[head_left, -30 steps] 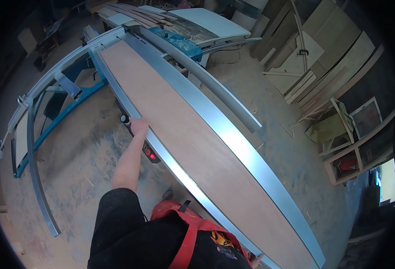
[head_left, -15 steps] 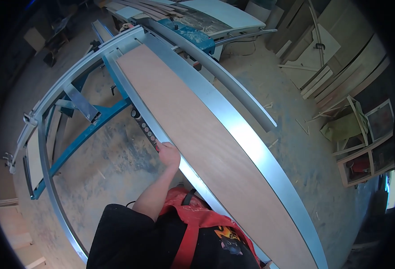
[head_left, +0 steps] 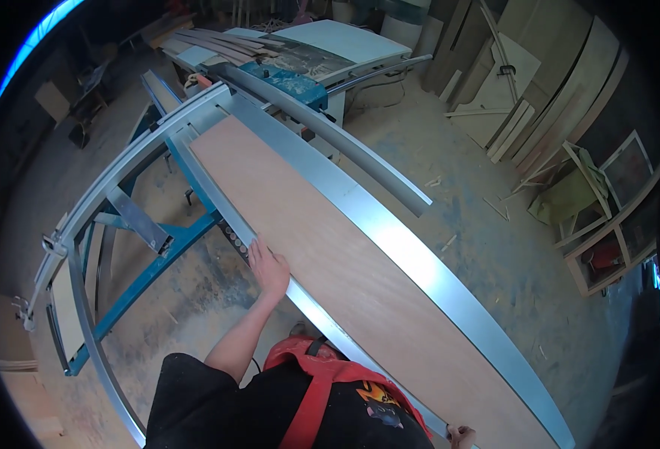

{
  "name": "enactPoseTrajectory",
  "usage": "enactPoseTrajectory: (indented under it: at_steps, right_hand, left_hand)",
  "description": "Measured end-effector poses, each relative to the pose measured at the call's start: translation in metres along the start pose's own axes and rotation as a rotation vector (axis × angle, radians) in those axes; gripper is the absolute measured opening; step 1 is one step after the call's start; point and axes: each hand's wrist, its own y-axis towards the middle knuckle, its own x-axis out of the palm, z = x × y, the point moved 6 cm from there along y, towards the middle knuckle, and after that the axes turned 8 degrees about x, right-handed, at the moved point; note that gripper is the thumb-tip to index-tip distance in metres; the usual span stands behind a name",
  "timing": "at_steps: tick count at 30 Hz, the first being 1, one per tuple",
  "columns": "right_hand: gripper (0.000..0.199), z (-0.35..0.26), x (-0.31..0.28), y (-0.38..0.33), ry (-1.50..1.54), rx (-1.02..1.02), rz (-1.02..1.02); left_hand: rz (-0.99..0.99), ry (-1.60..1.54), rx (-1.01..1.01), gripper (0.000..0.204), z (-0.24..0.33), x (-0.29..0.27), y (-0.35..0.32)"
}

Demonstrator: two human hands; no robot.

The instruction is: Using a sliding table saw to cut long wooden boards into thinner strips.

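Board (head_left: 322, 243) runs diag., long axis far L–near R.

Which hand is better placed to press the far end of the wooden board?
Probably the left hand: it lies at the edge of the wooden board, closer to that end. The right hand is down near the opposite end.

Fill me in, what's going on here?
A person is handling a long reddish-brown board lying lengthwise on a metal table. The left hand lies along the board's near edge, fingers extended. The right hand is farther down the same side, at the bottom of the picture; its grip can't be made out. The board's far end stops short of the metal rail across that end of the table.
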Motion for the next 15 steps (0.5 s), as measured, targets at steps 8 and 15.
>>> enactPoseTrajectory:
  at_steps: [8, 15]
  right_hand:
    - [0.051, -0.003, 0.000, -0.006, -0.003, 0.094, 0.134]
    - [0.044, -0.059, 0.005, 0.068, 0.243, -0.074, 0.239]
  left_hand:
    - [-0.057, 0.173, 0.097, 0.053, 0.057, 0.063, 0.001]
    - [-0.048, 0.155, 0.146, 0.050, 0.082, 0.115, 0.079]
